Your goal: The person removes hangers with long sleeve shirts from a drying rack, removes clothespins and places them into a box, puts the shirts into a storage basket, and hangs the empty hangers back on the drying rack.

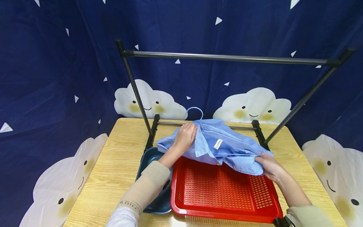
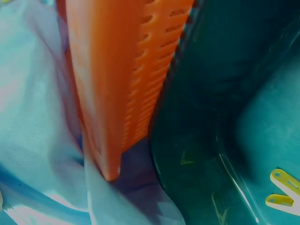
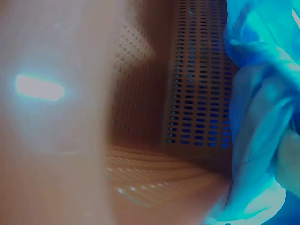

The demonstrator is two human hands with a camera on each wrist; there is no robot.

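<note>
A light blue shirt (image 1: 235, 142) with a white label lies bunched over the back of a red basket (image 1: 218, 189). The hook of a light blue hanger (image 1: 194, 108) sticks up from its collar. My left hand (image 1: 185, 137) grips the shirt at the collar, just below the hook, fingers curled. My right hand (image 1: 269, 165) pinches the shirt's right end, with the fingertips partly hidden in the fabric. Folds of the shirt (image 2: 37, 117) fill the left of the left wrist view, and the shirt (image 3: 262, 122) shows at the right of the right wrist view.
A rack with a metal bar (image 1: 227, 57) stands behind the shirt on the wooden table (image 1: 113, 164). Left of the basket is a dark blue-green tray (image 1: 156, 201), with a yellow clothes peg (image 2: 283, 199) in the left wrist view. A dark blue curtain (image 1: 181, 28) hangs behind.
</note>
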